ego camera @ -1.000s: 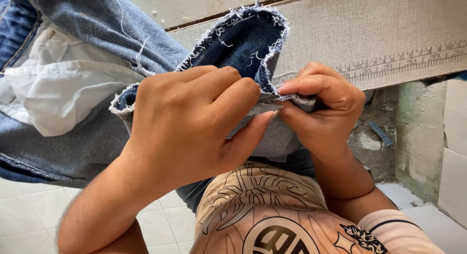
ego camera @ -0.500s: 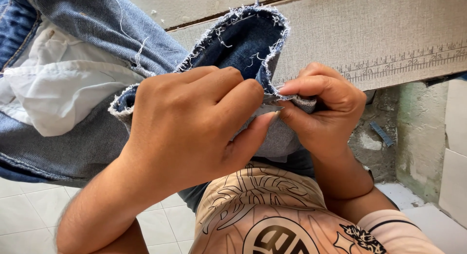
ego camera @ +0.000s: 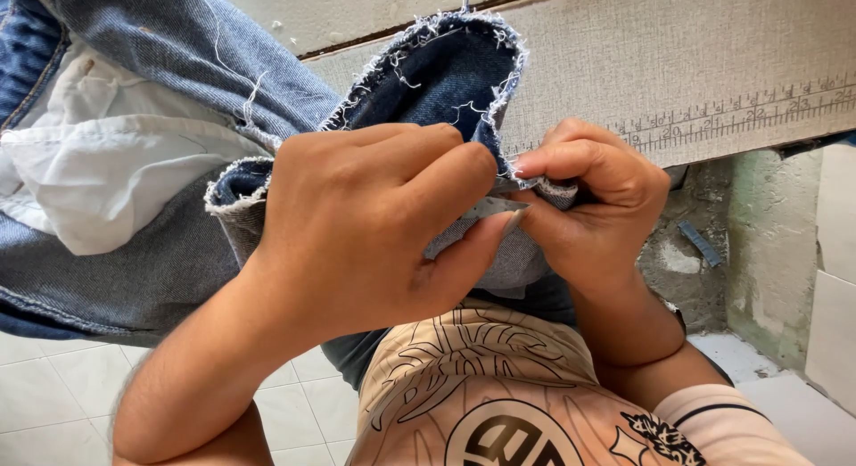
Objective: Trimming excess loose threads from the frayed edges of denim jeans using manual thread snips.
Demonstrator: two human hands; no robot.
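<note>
A pair of blue denim jeans (ego camera: 160, 65) with frayed, cut edges lies over the table and my lap. My left hand (ego camera: 374, 225) is closed around a small thin metal blade (ego camera: 495, 207), its tip showing between thumb and fingers. My right hand (ego camera: 593, 203) pinches the frayed denim edge (ego camera: 535, 176) right next to the blade. The two hands touch each other at the seam. A white pocket lining (ego camera: 107, 176) shows at the left.
A grey table top (ego camera: 678, 47) with a printed ruler strip (ego camera: 740, 114) runs behind the hands. Below is a white tiled floor (ego camera: 62, 395) and a rough concrete corner (ego camera: 704, 252) at the right. My patterned shirt (ego camera: 499, 395) fills the lower middle.
The hands stay almost in place. My left hand's fingers have shifted slightly along the denim edge beside my right hand's pinch.
</note>
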